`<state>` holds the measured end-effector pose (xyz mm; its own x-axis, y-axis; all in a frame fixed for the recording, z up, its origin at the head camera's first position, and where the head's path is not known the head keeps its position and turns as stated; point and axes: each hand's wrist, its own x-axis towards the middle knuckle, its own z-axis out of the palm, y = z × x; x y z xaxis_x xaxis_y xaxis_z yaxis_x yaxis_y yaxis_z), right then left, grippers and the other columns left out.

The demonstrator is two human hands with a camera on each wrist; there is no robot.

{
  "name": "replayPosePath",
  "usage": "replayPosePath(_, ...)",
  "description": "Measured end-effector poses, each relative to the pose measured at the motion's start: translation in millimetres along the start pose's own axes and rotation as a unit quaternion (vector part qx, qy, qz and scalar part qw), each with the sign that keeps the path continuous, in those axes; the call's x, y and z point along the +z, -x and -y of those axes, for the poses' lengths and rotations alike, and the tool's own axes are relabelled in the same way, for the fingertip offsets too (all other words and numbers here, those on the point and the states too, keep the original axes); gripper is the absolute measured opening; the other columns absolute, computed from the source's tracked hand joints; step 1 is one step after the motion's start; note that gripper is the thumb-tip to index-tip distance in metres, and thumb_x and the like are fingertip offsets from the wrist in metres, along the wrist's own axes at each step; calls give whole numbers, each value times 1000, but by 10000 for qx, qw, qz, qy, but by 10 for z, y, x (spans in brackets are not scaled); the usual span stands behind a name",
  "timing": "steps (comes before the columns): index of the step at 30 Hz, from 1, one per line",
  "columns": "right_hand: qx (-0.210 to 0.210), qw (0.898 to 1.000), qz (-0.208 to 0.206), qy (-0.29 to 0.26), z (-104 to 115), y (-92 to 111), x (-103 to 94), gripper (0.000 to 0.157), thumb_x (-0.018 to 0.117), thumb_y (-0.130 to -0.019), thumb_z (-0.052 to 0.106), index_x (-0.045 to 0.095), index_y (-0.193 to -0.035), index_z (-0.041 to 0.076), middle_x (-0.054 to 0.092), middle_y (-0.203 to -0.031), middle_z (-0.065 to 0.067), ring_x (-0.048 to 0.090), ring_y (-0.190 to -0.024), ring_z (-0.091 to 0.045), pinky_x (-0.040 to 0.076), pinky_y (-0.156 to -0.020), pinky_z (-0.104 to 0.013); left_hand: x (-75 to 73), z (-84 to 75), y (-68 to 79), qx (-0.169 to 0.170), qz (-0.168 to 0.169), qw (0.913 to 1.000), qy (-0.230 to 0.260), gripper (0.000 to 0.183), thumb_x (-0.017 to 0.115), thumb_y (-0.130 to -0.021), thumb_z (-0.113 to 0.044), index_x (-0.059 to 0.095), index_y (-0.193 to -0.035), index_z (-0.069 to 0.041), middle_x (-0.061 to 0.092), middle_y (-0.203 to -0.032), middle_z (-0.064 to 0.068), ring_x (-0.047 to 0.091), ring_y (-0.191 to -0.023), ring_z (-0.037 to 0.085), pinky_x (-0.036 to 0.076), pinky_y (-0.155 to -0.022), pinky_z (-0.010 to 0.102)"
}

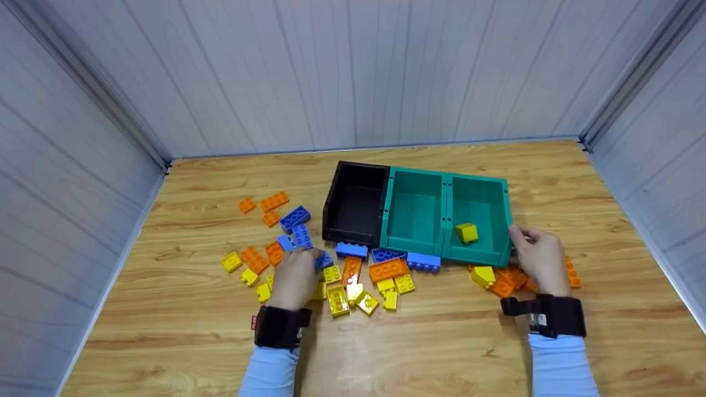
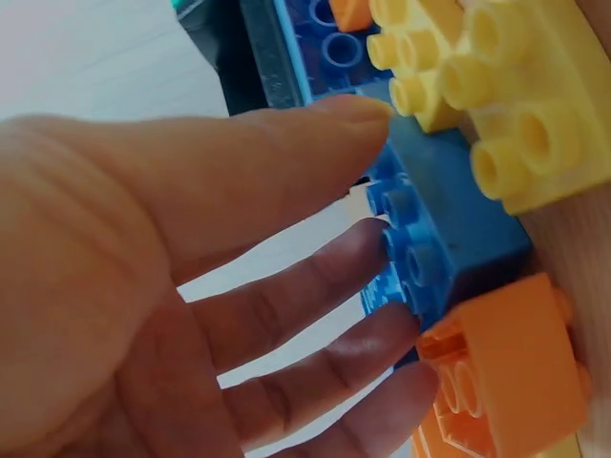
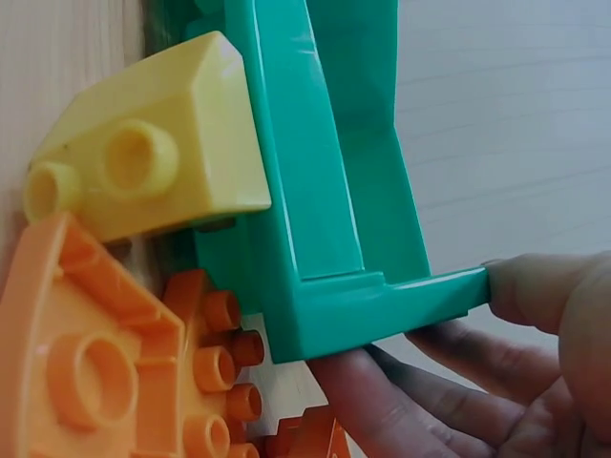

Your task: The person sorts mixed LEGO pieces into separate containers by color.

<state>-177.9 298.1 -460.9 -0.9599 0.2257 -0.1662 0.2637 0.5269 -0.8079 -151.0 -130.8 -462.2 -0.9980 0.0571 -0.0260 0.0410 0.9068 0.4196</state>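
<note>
blocks [image 1: 388,270]: smooth, shiny plastic | green bins [image 1: 417,218]: smooth plastic | black bin [image 1: 356,207]: plastic, maybe matt | worktop [image 1: 419,347]: shiny, looks like wood | sleeves [image 1: 269,372]: cloth

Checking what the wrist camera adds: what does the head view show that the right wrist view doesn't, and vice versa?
Only head: the left hand, black bin, blue bricks, and the yellow brick inside the right-end green bin.
Only right wrist: separate fingers by the bin's corner, and the hollow side of an orange brick, both unclear from the head.
Both: the right hand on that green bin, a yellow brick outside it, and orange bricks nearby.
</note>
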Motion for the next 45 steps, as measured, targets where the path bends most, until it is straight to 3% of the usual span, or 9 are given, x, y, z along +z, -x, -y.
replayPosePath(7, 85, 9999, 60, -19, 24, 0, -22, 72, 41, -101, 56, 49, -144, 0, 54, -135, -27, 64, -104, -34, 58, -77, -34, 9, 42, -24, -207, -8, 9998, -77, 39, 78, -85, -7, 69, -122, -4, 66, -117, 20, 58, -107, 40, 49, -91, 53)
replayPosePath(15, 26, 10000, 60, -29, -11, 7, -3, 71, 41, -101, 55, 50, -142, -2, 56, -133, -28, 66, -100, -33, 59, -76, -34, 24, 66, -26, -122, 51, 9999, -30, 38, 79, -83, -5, 68, -119, 1, 68, -113, 21, 62, -103, 39, 51, -89, 51)
replayPosePath(21, 54, 10000, 39, -30, -12, 4, -21, 69, 42, -102, 53, 51, -141, -3, 58, -129, -28, 68, -92, -29, 59, -75, -34, -54, 7, -6, 35, -108, 9993, 354, 38, 79, -83, -4, 68, -118, 5, 68, -112, 22, 64, -103, 37, 53, -89, 48)
replayPosePath(28, 105, 9999, 64, -95, 5, 8, 0, 67, 41, -102, 52, 51, -143, 0, 57, -132, -26, 66, -98, -31, 59, -77, -35, -188, -195, -66, 242, -236, 9966, 750, 41, 79, -85, -8, 67, -123, 3, 67, -117, 19, 64, -104, 31, 54, -88, 44)
replayPosePath(33, 137, 9998, 33, -114, 17, -1, 7, 66, 41, -102, 52, 51, -143, 1, 57, -132, -25, 66, -98, -31, 59, -78, -36, -342, -436, -408, 433, 181, 9957, 795, 44, 75, -89, -12, 63, -129, 0, 65, -123, 18, 63, -108, 30, 54, -90, 41)
replayPosePath(37, 146, 9995, 115, -239, 20, -11, 17, 66, 42, -102, 51, 49, -144, 1, 55, -135, -25, 66, -101, -31, 58, -80, -37, -421, -591, -826, 805, 132, 9957, 435, 40, 74, -89, -10, 65, -125, 2, 67, -119, 18, 65, -106, 31, 55, -88, 40)
replayPosePath(41, 147, 9996, 88, -216, 16, 5, 12, 64, 42, -103, 50, 49, -144, 1, 55, -136, -25, 64, -105, -33, 58, -81, -38, -354, -725, -1164, 1021, 1, 9945, -222, 29, 72, -88, -8, 69, -115, 3, 67, -115, 21, 62, -106, 38, 52, -90, 47)
replayPosePath(45, -12, 10000, -48, -4, 23, 13, 17, 63, 41, -104, 48, 52, -142, 0, 56, -134, -26, 65, -104, -34, 59, -79, -38, -217, -836, -1359, 1006, 161, 9914, -820, 20, 65, -91, -6, 71, -108, 2, 67, -114, 23, 62, -104, 43, 53, -88, 52)
